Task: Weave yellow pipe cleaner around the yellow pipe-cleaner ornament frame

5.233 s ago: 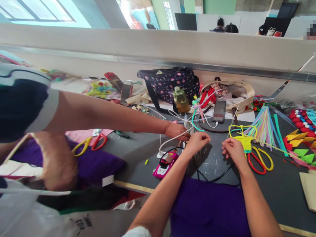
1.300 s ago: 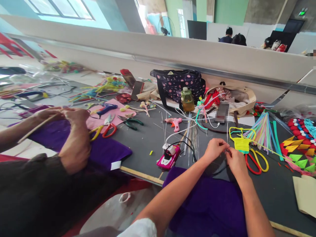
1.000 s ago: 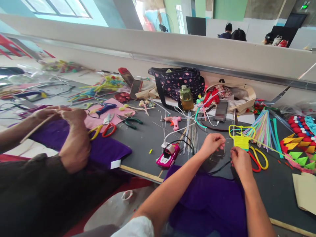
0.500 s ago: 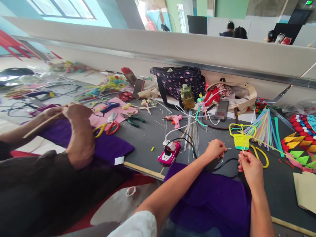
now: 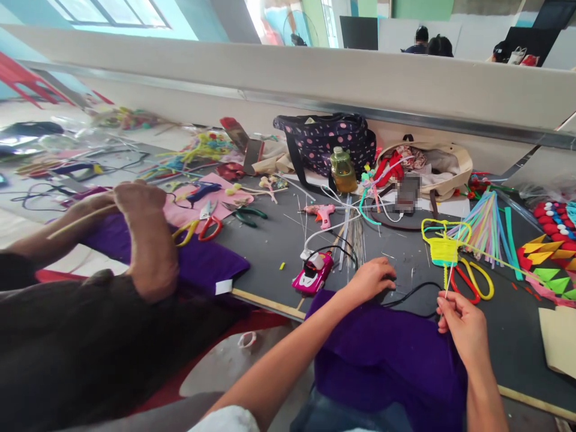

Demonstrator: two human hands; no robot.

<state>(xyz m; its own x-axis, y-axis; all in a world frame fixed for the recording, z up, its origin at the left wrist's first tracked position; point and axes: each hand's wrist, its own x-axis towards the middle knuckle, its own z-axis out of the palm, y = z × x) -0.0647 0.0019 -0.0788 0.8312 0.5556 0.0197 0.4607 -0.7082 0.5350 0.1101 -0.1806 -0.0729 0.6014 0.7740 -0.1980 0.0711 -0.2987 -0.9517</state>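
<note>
Head view, grey table (image 5: pixel 513 342), partition (image 5: pixel 270 72), right hand (image 5: pixel 463 324)

Beyond the grip (image 5: pixel 463 321) and to its left, we see a dark spotted bag (image 5: pixel 333 144), with a bottle (image 5: pixel 342 171) of yellowish liquid just in front. More directly beyond the grip, we find a cream bag (image 5: pixel 463 165) with red cloth (image 5: pixel 390 168) showing at its opening. Farthest from the grip, past a pale partition (image 5: pixel 202 54), we make out a fan (image 5: pixel 297 39) and a dark screen (image 5: pixel 359 33).
</note>
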